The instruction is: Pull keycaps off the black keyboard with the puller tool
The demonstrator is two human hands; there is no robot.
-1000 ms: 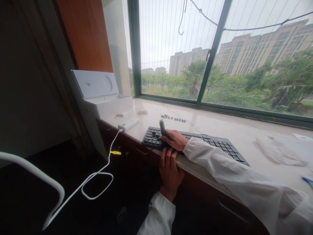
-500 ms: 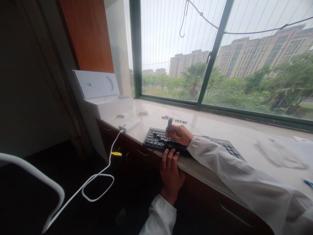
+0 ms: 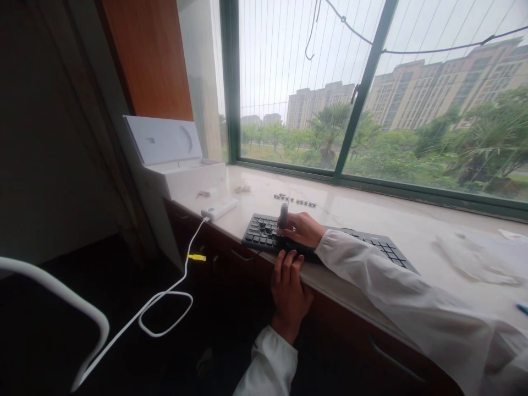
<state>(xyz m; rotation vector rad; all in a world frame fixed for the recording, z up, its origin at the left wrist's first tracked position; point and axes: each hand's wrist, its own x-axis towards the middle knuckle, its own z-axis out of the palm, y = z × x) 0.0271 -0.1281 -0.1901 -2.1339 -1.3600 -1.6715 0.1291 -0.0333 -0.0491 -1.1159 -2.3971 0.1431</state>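
Observation:
A black keyboard (image 3: 259, 225) lies on the windowsill counter, with several keycaps off on its left half. My right hand (image 3: 303, 228) is closed around a short dark upright tool (image 3: 283, 215), held over the keyboard's left-middle keys. A thin piece sticks up from the tool's top; its lower end is hidden by my fingers, so its kind is unclear. At the front edge, my left hand (image 3: 290, 289) rests with fingers stretched out, their tips against the keyboard's near side. Behind the keyboard, several loose keycaps (image 3: 305, 203) lie in short rows.
An open white box (image 3: 193, 179) stands on the counter's left end. In front of it lies a white device (image 3: 220, 209) with a white cable (image 3: 187, 258) hanging off the edge. Crumpled clear plastic (image 3: 474, 261) lies right. A window (image 3: 297, 126) runs along the back.
My right hand and the tool have shifted slightly left and down over the keys. My left hand has stayed in place. The camera view has moved a little.

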